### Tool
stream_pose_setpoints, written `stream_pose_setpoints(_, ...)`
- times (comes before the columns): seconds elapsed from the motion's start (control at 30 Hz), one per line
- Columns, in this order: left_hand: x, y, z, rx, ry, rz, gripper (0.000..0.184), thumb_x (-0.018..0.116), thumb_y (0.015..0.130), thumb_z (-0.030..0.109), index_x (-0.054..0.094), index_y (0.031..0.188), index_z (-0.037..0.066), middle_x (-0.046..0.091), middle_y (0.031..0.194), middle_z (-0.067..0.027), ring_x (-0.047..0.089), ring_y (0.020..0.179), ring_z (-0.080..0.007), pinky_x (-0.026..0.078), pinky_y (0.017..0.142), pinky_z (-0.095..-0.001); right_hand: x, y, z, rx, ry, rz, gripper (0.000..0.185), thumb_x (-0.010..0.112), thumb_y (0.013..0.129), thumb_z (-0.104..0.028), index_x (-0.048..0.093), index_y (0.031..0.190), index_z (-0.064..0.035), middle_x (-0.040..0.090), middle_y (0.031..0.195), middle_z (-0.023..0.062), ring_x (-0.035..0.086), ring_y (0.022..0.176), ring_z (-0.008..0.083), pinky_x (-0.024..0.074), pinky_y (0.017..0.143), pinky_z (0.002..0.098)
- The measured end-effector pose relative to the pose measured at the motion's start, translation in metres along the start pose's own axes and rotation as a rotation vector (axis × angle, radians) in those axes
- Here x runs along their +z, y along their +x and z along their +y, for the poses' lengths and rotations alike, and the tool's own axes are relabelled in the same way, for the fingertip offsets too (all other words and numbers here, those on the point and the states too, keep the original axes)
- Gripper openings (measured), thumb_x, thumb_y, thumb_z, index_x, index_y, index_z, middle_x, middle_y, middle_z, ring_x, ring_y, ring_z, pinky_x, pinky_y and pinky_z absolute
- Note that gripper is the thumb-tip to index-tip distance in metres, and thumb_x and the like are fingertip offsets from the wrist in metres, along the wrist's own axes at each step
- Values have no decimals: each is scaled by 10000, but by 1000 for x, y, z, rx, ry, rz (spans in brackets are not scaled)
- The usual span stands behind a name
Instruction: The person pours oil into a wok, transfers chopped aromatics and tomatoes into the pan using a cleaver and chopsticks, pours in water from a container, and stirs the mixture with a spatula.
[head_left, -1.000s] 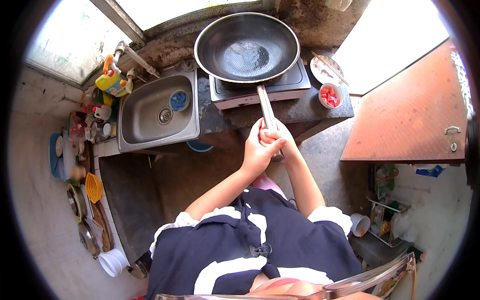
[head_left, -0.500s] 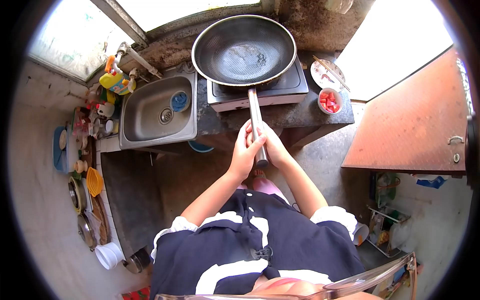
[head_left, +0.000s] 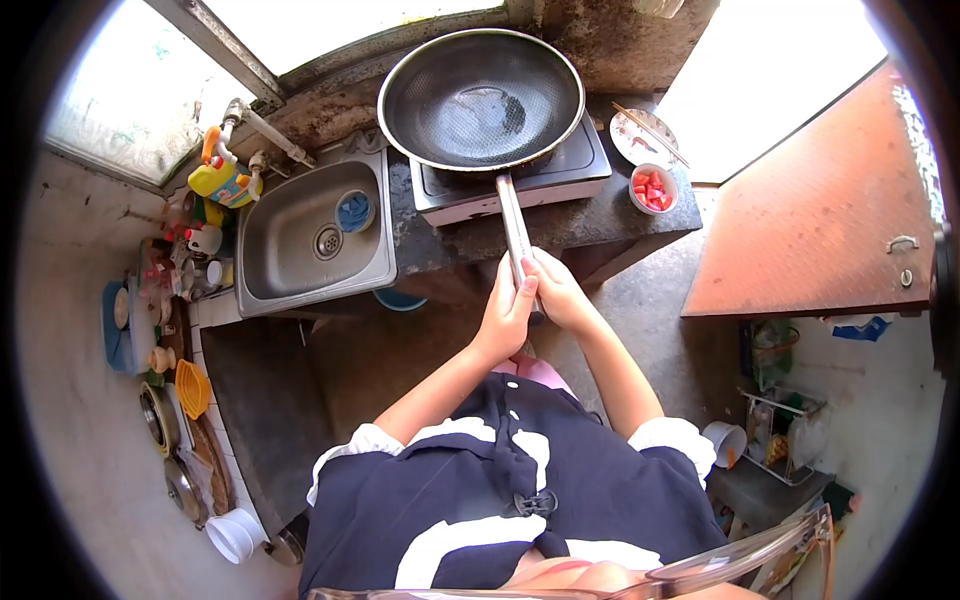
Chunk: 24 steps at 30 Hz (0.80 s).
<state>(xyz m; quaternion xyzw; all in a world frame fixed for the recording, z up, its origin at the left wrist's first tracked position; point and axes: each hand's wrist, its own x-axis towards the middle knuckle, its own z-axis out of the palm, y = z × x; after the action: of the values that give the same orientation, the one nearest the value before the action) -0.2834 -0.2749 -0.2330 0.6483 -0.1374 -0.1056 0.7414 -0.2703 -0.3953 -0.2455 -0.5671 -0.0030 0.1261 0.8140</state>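
Observation:
A black wok (head_left: 480,125) with a pale rim and a honeycomb-textured inside sits on a gas stove (head_left: 585,165). Nothing but a dark, wet-looking patch shows in its bottom. Its long metal handle (head_left: 513,215) points toward my body. My left hand (head_left: 505,312) is closed around the handle's lower part, its thumb lying across the front. From the other side my right hand (head_left: 560,290) closes on the same part, near the dark handle end. Some of the fingers are hidden behind the handle and each other.
Right of the stove stand a bowl of red cut pieces (head_left: 653,190) and a patterned plate (head_left: 640,138) with chopsticks across it. At left is a steel sink (head_left: 285,285) holding a cup with blue contents (head_left: 355,211). A reddish door panel (head_left: 800,215) stands at right.
My view has tilted and shifted slightly. Both hands stay at the handle, with small shifts of the fingers. The dark patch in the wok's bottom looks different.

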Motion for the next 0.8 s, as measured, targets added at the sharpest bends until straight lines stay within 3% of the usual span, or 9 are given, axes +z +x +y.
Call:
stream_pose_setpoints(0.37, -5, 1, 2, -18, -46, -36, 532, 426, 996, 287, 260, 1397, -21, 418, 1301, -133, 399, 1222, -204, 310, 1031, -311, 3, 0, 4, 10, 50, 39, 209, 469, 988, -258, 533, 923, -70, 477, 784, -40, 425, 703, 40, 366, 611, 192)
stream_pose_setpoints(0.67, -7, -1, -4, -6, -8, -14, 521, 425, 998, 277, 264, 1394, -21, 416, 1307, -133, 396, 1230, -206, 306, 1038, -317, 7, 0, 10, -28, 55, 66, 218, 465, 990, -251, 541, 959, -49, 501, 818, -18, 452, 756, 60, 389, 673, 210)
stream_pose_setpoints(0.8, -7, -1, -7, -7, -26, -13, 512, 427, 997, 270, 272, 1391, -18, 425, 1295, -130, 404, 1221, -200, 310, 1033, -308, 4, 0, 14, -34, 45, 59, 231, 459, 990, -269, 539, 1007, -53, 505, 814, -33, 453, 717, 45, 384, 619, 189)
